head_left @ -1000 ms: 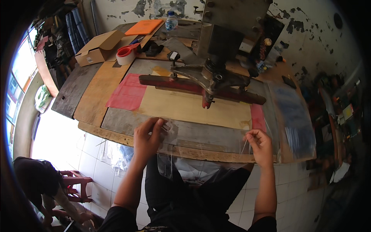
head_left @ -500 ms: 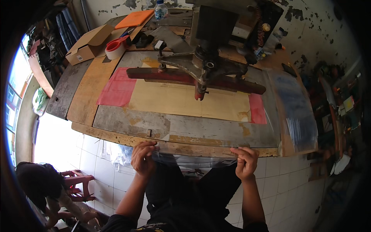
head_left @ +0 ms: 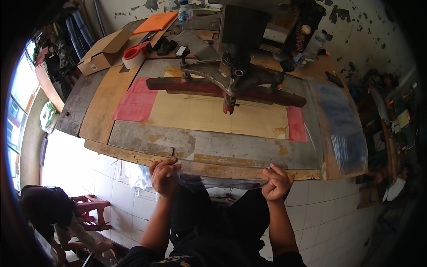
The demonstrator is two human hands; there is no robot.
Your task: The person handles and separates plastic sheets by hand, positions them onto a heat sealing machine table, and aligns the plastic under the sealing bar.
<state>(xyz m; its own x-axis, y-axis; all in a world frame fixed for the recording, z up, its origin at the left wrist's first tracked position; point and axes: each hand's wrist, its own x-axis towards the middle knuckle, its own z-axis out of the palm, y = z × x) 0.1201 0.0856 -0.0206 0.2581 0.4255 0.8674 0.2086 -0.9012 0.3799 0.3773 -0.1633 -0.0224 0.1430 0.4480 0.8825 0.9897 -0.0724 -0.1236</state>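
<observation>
At the table's front edge, a clear plastic sheet (head_left: pixel 218 182) stretches between my two hands, hanging a little over my lap. My left hand (head_left: pixel 164 179) pinches its left end. Its right end is in the closed fingers of my right hand (head_left: pixel 276 183). Beyond the hands lies a grey metal plate (head_left: pixel 213 151), with a pale yellow sheet (head_left: pixel 195 113) fixed on it by red tape (head_left: pixel 133 100) at both ends. Over the yellow sheet hangs a heavy press head with a long red-brown bar (head_left: pixel 200 87).
A stack of clear plastic sheets (head_left: pixel 344 133) lies at the table's right. At the back left are a cardboard box (head_left: pixel 104 51), a red tape dispenser (head_left: pixel 133 54), an orange folder (head_left: pixel 155 22) and a bottle (head_left: pixel 184 13). Another person (head_left: pixel 46 207) bends beside a red stool (head_left: pixel 93 211).
My right hand has moved slightly left, closer to my left hand, and the plastic sheet sags a bit differently. My left hand stays nearly in place.
</observation>
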